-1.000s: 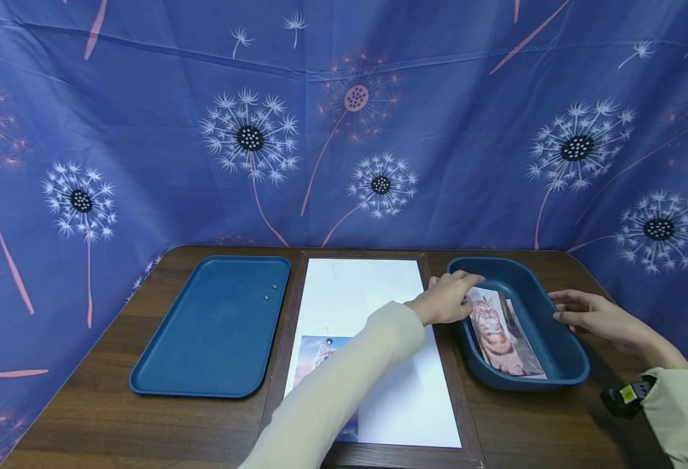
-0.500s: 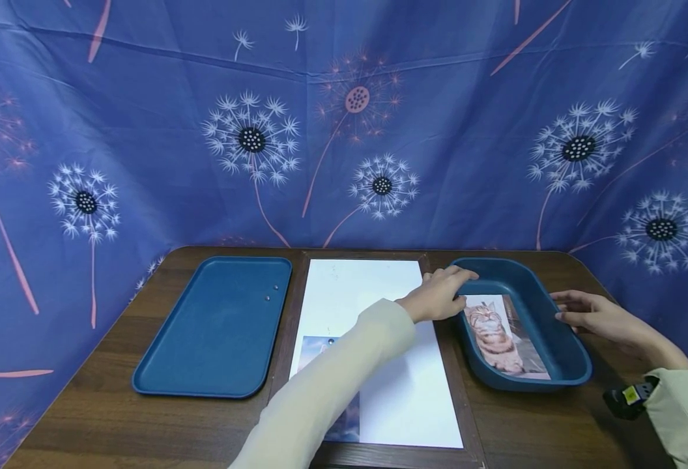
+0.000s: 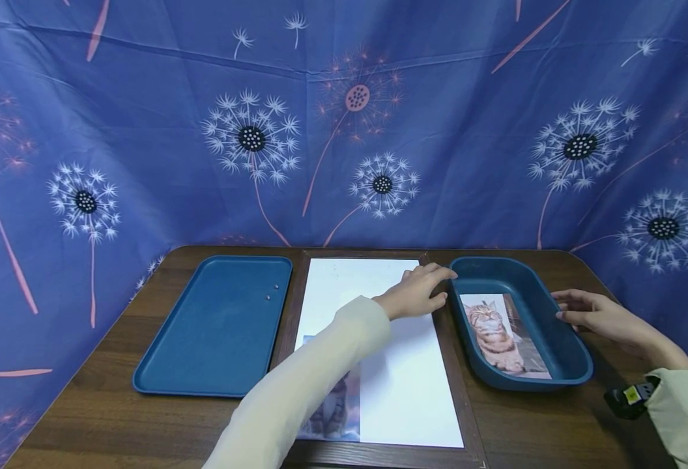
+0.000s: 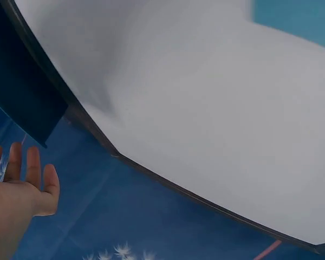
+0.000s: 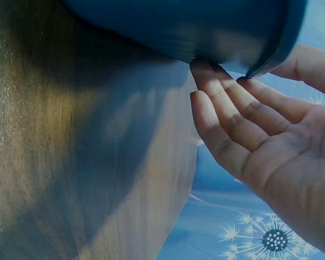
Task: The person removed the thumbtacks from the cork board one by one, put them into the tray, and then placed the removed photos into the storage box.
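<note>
The counter (image 3: pixel 109 423) had a brown wood-grain top with rounded far corners. Blue cloth (image 3: pixel 467 130), printed with white and pink dandelions (image 3: pixel 251 139), hung behind the counter and extended along its left and right sides. Soft shadows (image 5: pixel 114 146) fell across the counter surface.

"Left of the white rectangular board (image 3: pixel 408 384)?"
"A flat blue rectangular tray (image 3: pixel 212 329)."
"Right?"
"A deep blue tub (image 3: pixel 534 312), paper cat print (image 3: pixel 499 342) inside."
"Behind the brown wood-grain counter (image 3: pixel 174 426) bearing them?"
"A blue dandelion-print cloth (image 3: pixel 320 124)."
</note>
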`<state>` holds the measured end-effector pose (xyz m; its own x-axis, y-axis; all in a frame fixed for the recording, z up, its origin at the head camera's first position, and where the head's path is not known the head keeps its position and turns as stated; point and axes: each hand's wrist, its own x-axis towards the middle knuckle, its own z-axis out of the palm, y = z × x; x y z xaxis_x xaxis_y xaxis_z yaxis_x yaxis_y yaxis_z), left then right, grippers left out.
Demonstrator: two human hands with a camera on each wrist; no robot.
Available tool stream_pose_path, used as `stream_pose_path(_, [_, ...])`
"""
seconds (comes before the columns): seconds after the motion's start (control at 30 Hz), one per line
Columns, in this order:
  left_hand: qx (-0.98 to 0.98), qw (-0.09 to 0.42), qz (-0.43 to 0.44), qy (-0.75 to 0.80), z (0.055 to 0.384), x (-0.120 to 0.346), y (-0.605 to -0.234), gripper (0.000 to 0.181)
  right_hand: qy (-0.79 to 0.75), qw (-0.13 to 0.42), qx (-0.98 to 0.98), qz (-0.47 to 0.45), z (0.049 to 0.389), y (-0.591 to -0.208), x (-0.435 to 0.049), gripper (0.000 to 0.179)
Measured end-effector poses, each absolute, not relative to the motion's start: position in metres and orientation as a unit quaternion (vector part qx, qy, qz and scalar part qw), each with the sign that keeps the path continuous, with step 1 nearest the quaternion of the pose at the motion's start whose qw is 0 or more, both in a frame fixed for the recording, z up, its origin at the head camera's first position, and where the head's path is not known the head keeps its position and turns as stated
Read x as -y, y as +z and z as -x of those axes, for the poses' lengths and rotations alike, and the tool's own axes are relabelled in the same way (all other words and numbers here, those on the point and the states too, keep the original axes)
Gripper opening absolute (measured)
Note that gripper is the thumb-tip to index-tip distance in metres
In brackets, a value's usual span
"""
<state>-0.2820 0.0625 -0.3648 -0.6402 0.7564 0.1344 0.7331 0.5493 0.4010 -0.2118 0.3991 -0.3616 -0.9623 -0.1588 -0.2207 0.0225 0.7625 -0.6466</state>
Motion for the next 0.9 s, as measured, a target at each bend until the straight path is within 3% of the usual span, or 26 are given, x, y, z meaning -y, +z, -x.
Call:
stream_pose_path(0.5, [-0.885, 0.025, -0.413, 0.214, 0.284, -0.026, -0.371, 0.043, -0.348, 0.071, -0.934, 0.046, 0.208, -0.355, -0.395, 0.053])
stream_pose_path(0.9, [-0.885, 0.016, -0.413, 0.216, 0.284, 0.004, -0.373, 0.042, -0.294, -0.009, -0.955, 0.051, 0.204, -0.338, -0.376, 0.051])
